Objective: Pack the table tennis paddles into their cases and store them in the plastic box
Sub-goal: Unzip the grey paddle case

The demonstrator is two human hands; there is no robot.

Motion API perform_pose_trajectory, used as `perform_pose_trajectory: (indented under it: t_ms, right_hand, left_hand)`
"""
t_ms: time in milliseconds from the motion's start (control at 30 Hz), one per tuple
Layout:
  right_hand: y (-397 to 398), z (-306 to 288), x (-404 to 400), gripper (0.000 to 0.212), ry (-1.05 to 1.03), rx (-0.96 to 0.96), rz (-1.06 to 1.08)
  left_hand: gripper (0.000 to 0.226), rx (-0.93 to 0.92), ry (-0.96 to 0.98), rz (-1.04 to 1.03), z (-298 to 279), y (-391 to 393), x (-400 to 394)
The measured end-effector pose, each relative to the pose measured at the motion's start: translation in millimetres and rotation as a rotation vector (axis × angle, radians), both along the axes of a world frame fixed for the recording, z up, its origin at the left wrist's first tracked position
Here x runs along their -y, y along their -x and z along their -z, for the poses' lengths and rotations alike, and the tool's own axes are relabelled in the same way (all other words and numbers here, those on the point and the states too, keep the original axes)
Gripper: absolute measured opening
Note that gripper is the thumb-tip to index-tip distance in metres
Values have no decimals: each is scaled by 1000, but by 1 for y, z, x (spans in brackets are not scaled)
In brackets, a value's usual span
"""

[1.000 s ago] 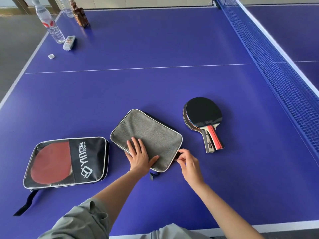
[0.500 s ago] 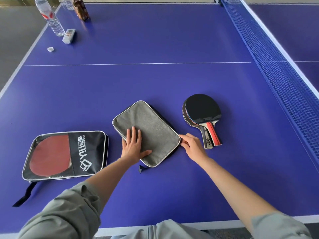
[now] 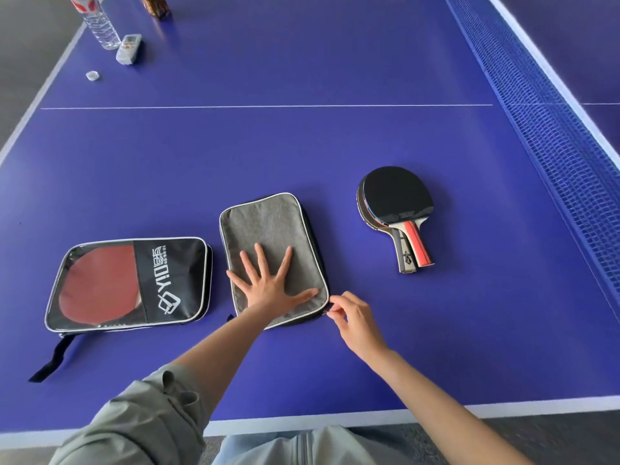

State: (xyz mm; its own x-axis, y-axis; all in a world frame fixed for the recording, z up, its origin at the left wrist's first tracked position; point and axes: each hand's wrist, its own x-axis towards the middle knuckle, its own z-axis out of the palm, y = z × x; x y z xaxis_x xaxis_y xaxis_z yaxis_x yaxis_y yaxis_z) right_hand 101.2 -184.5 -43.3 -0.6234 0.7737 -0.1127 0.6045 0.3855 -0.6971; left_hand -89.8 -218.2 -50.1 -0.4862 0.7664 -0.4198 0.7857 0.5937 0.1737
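We see the grey case (image 3: 273, 250) lying flat on the blue bench (image 3: 302, 146), its long axis running away from us, slightly tilted. Our left hand (image 3: 268, 290) lies flat on its near half, fingers straight and spread wide, thumb pointing toward the near right corner; this grip is wide, pressing, not closed on anything. Our right hand (image 3: 357, 322) sits just beside that same near right corner, thumb and forefinger pinched together at the case edge where the zipper runs. The puller itself is too small to make out, so we record a narrow pinch at the corner, touching the case.

Two paddles (image 3: 397, 209) lie stacked to the right of the grey case, well apart from both hands, black rubber up, handles pointing toward us. Left of the grey case, just beside it, lies a black case (image 3: 131, 283) with a clear window showing a red paddle face (image 3: 97, 283) inside; its strap (image 3: 50, 360) trails toward the near edge.

Far left corner: water bottle (image 3: 99, 25), a small grey device (image 3: 129, 48), a bottle cap (image 3: 92, 75). The net (image 3: 550, 129) runs along the right.
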Motion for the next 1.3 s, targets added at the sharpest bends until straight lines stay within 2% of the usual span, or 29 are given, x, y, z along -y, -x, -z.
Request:
perform_pose_trajectory:
  t_ms: [333, 633, 733, 967, 1100, 1233, 1300]
  right_hand:
    - [-2, -10, -24, 13, -31, 65, -102]
    - [0, -13, -42, 16, -35, 156, -119]
    - [3, -15, -55, 17, -66, 137, -56]
    - [43, -22, -92, 17, -64, 92, -66]
    - [59, -20, -97, 14, -45, 63, -21]
    - [53, -14, -77, 11, -49, 32, 24]
    - [44, -12, -65, 9, -60, 11, 42]
  left_hand:
    - [98, -9, -32, 0, 8, 1, 5]
    - [100, 16, -35, -23, 12, -3, 5]
    - [99, -1, -43, -19, 14, -3, 5]
    - [98, -23, -35, 4, 12, -3, 6]
    - [99, -29, -12, 72, 9, 3, 9]
    - [99, -17, -18, 246, 4, 25, 13]
    - [89, 57, -78, 288, -5, 38, 12]
